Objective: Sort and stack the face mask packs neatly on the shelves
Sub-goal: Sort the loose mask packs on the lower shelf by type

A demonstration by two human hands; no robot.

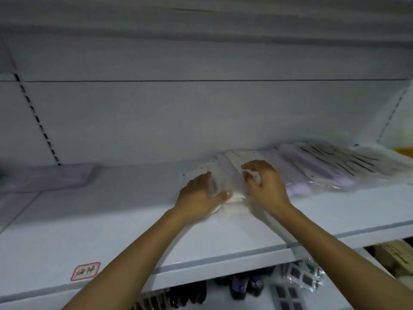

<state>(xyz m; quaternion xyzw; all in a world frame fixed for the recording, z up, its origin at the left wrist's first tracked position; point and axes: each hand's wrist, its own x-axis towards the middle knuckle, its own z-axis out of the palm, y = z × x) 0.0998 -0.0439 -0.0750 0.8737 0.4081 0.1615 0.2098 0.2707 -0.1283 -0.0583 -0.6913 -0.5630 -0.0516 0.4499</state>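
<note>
Two bare hands worked on a white shelf (116,222), both on one clear pack (225,175) of white masks lying flat near the shelf's middle. The left hand (199,195) lay on the pack's left part, fingers curled onto the plastic and thumb stretched across its near end; whether it actually clamped the pack could not be told through the blur. The right hand (263,184) sat on the pack's right part, fingers bent and pinching the film. Just right of that pack, more packs (324,166) lay fanned and overlapping toward the shelf's right end, some lilac, some with dark stripes. At the shelf's far left end lay a lilac pack (49,177), well apart from the hands. A pink-edged label (85,271) was stuck on the shelf's front left. Below the shelf hung dark goods (245,285), too blurred to name.
</note>
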